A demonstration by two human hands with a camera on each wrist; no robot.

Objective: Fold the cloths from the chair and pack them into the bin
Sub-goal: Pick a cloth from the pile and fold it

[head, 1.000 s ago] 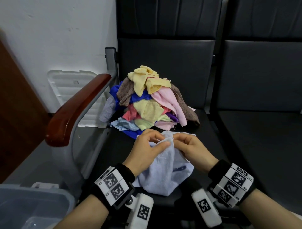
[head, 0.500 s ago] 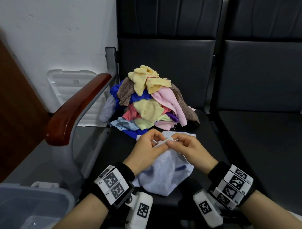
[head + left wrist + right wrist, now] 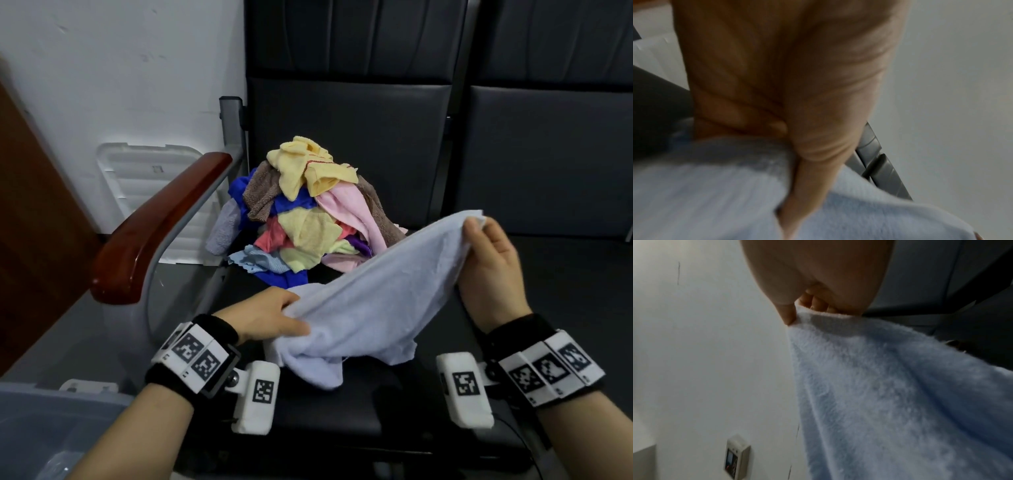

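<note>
The two hands, close together a moment ago over the bunched pale blue cloth [image 3: 370, 308], are now well apart. The right hand [image 3: 489, 267] is up and out to the right, pinching one corner; the left hand [image 3: 267, 318] sits lower, gripping the opposite edge. The cloth stretches between them, its lower part hanging crumpled.

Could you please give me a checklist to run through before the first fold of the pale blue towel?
1. Right hand pinches a towel corner: ok.
2. Left hand has a grip on the pale blue towel: ok, though whether at a corner, cannot tell.
3. Towel spread flat between the hands: not ok, its lower part hangs bunched.
4. Towel separate from the cloth pile: ok.
5. Bare chair seat in front to fold on: ok.
6. Bin at lower left has room: cannot tell, only a corner shows.
</note>
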